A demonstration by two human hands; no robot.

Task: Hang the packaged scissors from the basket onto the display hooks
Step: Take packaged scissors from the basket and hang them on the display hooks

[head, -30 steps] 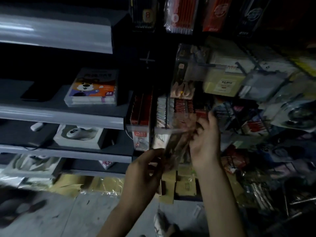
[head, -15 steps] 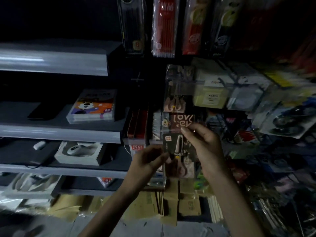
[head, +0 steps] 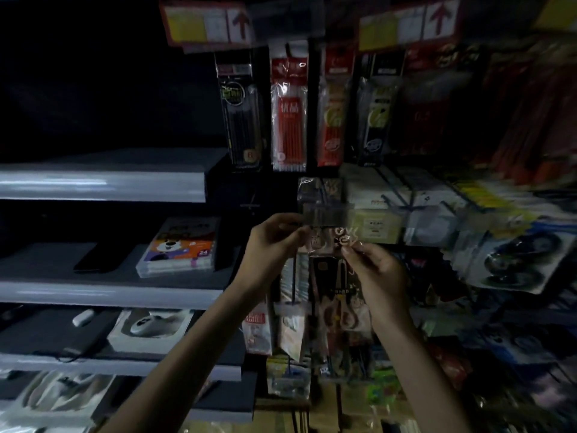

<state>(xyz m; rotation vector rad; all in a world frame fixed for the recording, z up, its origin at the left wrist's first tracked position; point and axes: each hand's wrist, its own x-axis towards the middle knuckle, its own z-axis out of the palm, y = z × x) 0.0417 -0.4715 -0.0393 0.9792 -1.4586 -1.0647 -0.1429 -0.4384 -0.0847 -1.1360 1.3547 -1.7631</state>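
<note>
Clear-plastic scissors pack with a dark printed card [head: 335, 285], held up at the display, both hands on its top edge.
Pose: left hand [head: 273, 237] raised, fingers curled, pinching the top-left corner; right hand [head: 376, 271] pinches the top-right between thumb and forefinger. Both forearms angle up from below. Pack hangs upright between them, just under a clear hanging packet [head: 321, 201]. Hook contact too blurred to tell.

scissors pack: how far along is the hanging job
Done: one hanging pack just above, contents blurred. In hand: left hand and right hand pinch the top of the scissors pack, held up beneath it. Left: it is not yet hung; basket out of view.
</note>
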